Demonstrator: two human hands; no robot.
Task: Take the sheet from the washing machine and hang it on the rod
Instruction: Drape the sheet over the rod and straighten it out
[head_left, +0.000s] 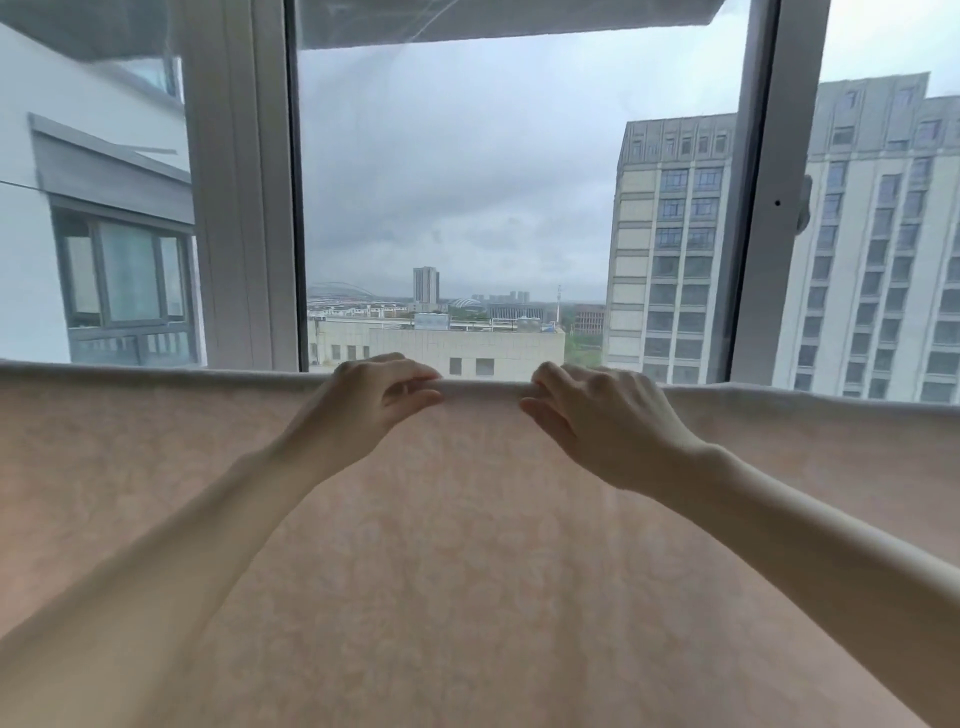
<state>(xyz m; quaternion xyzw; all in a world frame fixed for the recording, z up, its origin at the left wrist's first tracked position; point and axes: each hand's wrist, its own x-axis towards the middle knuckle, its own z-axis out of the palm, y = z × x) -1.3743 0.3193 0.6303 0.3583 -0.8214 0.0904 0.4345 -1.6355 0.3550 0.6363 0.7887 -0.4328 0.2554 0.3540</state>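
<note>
Pale pink cloth, the sheet (467, 545), already lies draped over the rod, which is hidden under its top fold, in front of the window frame (244, 208). The left hand (374, 400) and right hand (597, 415) sit close together at the middle of that fold, fingers (415, 376) curled over it and clamped on the sheet. The likely risk is uneven hang: a pull from the middle alone could bunch the cloth, or drag more weight to one side so it slides off the rod.
</note>
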